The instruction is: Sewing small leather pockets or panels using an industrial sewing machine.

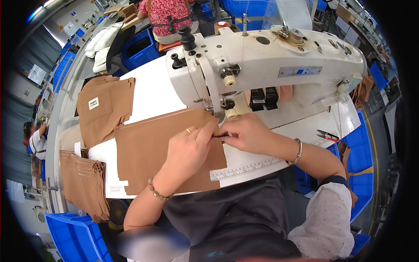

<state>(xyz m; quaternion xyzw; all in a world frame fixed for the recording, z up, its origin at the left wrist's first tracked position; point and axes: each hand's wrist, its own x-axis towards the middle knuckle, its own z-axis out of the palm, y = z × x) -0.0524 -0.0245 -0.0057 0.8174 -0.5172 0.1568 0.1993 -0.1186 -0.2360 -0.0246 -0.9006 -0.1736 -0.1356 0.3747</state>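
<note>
A large brown fabric panel [166,146] lies on the white sewing table, its upper right corner by the needle area of a white sewing machine [262,56]. My left hand [190,144] rests over the panel, with its fingertips closed on the fabric near the corner. Right beside it, my right hand [245,133] pinches the panel's right edge between thumb and fingers. The fingertips of both hands nearly meet just in front of the presser foot, and the bit of fabric between them is partly hidden.
Brown pieces with a white label patch [104,105] lie at the left, above a stack of brown panels [85,183]. Black-and-red thread snips [327,136] sit on the table's right. Blue bins [76,236] stand below. A person in red [168,17] sits beyond the machine.
</note>
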